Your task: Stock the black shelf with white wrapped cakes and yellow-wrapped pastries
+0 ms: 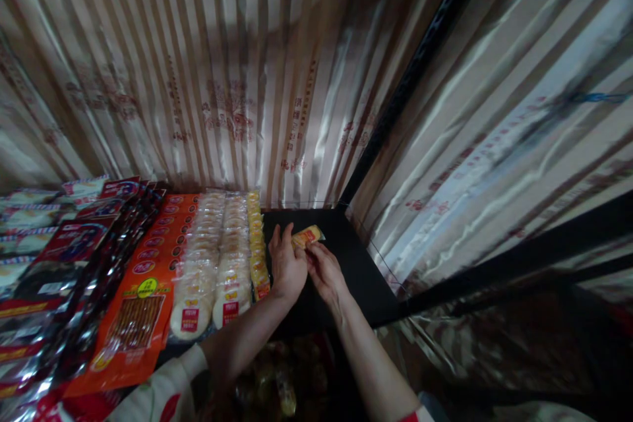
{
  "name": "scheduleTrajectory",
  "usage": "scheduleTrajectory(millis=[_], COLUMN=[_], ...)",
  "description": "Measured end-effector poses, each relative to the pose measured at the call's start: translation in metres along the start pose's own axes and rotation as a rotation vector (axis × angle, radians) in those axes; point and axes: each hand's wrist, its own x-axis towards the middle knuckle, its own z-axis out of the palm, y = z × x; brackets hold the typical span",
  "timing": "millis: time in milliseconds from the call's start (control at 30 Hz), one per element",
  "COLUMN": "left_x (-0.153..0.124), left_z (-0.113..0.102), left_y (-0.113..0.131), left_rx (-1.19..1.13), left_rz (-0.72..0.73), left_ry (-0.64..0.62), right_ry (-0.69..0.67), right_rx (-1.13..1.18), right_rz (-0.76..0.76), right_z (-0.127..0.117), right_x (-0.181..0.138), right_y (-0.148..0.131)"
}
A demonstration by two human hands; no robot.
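Note:
A small yellow and orange snack packet (pixel 307 236) with a clear end is held between my two hands over the bare black shelf (pixel 346 277). My right hand (pixel 326 271) pinches its lower edge with thumb and fingers. My left hand (pixel 287 264) reaches up along the packet's left end, fingers partly stretched and close against it. Just left of my left hand runs a row of similar yellow packets (pixel 257 244). Beside that row stand two rows of round white crackers (pixel 230 264) in clear wrappers.
Orange bags of stick snacks (pixel 141 297) and dark red and black packages (pixel 69 264) fill the shelf's left side. Striped sheeting (pixel 237 79) hangs behind. A black metal post (pixel 395 105) rises at the back corner. Below the shelf lie wrapped items (pixel 281 382) in shadow.

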Motion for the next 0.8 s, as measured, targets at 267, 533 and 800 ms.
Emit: scheduleTrajectory(millis=[267,533,800], left_x=[0.013,0.044,0.076], left_z=[-0.005,-0.023,-0.017], left_y=[0.002,-0.004,0.000], left_rx=[-0.031,0.195,0.232], left_rz=[-0.033,0.306,0.305], left_ry=[-0.099,-0.333,-0.137], right_ry=[0.061,-0.045,-0.096], right_rx=[-0.254,-1.243,-1.201], right_rz=[-0.184,-0.742,-0.468], right_z=[-0.001,-0.012,0.001], right_x=[-0.011,-0.006,0.065], right_y=[-0.001,-0.030,-0.008])
